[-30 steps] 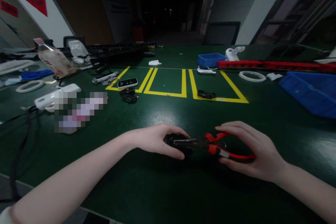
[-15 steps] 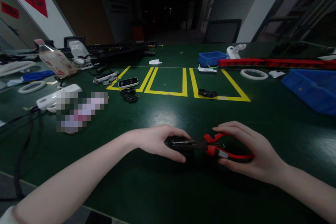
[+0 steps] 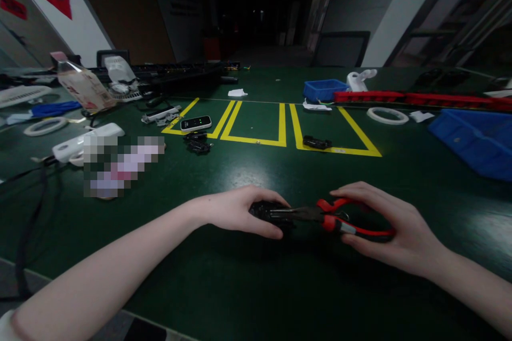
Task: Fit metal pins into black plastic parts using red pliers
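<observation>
We are holding the black bundled part (image 3: 262, 209) between thumb and fingers of the left hand (image 3: 240, 210), over the near part of the worktop (image 3: 224, 293). Our right-hand (image 3: 396, 226) grip is holding the needle-nose pliers (image 3: 330, 222) by their parted red handles, their long axis running sideways and the nose pointing left onto the part; whether the tips are pinching it, we are not managing to tell.
</observation>
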Demonstrator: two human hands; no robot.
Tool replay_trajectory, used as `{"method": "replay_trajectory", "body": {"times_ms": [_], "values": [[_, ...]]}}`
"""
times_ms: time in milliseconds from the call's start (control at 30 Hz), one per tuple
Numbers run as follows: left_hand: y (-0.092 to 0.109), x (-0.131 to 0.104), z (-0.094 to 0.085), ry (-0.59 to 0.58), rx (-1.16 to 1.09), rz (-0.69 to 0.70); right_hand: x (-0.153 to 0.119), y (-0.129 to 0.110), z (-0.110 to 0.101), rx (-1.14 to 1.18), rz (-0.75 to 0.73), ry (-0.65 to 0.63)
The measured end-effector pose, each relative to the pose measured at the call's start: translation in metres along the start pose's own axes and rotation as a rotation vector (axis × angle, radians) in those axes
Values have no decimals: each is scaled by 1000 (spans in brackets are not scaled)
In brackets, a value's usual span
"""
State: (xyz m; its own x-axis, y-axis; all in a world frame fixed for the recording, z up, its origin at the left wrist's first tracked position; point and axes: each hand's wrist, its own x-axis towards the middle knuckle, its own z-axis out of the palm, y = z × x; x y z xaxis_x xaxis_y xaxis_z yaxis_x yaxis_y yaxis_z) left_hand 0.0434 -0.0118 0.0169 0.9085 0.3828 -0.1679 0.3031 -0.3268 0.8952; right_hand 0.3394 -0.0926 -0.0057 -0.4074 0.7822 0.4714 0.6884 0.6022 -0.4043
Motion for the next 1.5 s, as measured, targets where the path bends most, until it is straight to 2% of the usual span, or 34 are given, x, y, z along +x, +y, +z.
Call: {"method": "replay_trajectory", "body": {"times_ms": [267, 533, 900, 1500], "values": [[0, 1, 3, 3, -13, -13, -1, -2, 0, -22, -12, -15], [-1, 1, 7, 20, -72, 53, -4, -5, 1, 7, 6, -31], [-2, 0, 8, 28, -18, 51, -4, -5, 1, 1, 36, -25], [-3, 1, 8, 19, -55, 62, -4, -7, 5, 77, 145, -64]]}}
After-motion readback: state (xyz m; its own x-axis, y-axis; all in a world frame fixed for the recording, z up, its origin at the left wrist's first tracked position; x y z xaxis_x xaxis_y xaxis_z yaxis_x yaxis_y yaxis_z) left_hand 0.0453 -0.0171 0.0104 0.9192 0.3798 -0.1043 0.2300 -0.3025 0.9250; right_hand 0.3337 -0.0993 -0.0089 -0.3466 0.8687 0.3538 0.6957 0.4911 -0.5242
